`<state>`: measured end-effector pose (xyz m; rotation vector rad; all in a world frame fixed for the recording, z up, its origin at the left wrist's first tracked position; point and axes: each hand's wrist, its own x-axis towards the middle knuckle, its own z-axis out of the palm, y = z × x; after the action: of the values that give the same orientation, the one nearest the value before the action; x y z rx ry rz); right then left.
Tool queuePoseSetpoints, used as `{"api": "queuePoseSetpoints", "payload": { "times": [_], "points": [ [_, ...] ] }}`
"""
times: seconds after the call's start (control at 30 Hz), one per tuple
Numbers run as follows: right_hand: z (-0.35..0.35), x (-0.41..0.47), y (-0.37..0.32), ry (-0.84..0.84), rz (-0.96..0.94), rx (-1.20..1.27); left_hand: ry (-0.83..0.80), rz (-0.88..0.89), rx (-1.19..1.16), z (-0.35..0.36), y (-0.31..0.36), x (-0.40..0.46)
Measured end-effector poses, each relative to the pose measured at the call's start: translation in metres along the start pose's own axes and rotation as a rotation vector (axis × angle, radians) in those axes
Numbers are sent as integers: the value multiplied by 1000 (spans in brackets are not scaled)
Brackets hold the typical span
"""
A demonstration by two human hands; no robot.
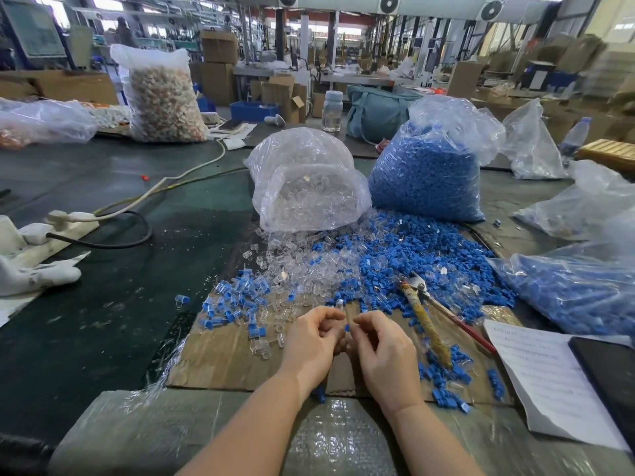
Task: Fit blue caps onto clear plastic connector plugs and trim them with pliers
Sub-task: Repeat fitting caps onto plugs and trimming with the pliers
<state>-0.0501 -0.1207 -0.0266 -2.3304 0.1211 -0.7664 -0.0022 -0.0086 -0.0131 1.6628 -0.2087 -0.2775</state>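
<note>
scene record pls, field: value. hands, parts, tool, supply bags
left hand: pinches clear plug
right hand: pinches blue cap
pliers: lying on cardboard, right of hands, untouched
clear plug bag: open, spilling forward
blue cap bag: right of it, spilling
capped plugs: loose pile left of hands

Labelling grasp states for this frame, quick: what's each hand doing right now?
Left hand: fingers curled, pinching a clear plug.
Right hand: fingers curled, pinching a blue cap.
Pliers: untouched on the cardboard.
</note>
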Motion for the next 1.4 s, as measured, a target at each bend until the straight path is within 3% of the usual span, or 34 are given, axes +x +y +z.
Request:
{"api": "queuePoseSetpoints", "payload": {
  "times": [0.8,1.0,1.1,1.23,1.4],
  "points": [
    [-1,2,0,-46,-36,33,21,-79,-31,-1,3,3],
    [-9,8,0,64,-97,-192,30,-160,-139,-2,7,7],
    [-23,19,4,99,98,-440,39,-205,-173,-4,9,9],
    [-47,38,24,-257,571,-762,20,-235,-201,-4,13,9],
    [-60,46,39,-436,665,-788,17,-242,-221,-3,19,8]
  ]
}}
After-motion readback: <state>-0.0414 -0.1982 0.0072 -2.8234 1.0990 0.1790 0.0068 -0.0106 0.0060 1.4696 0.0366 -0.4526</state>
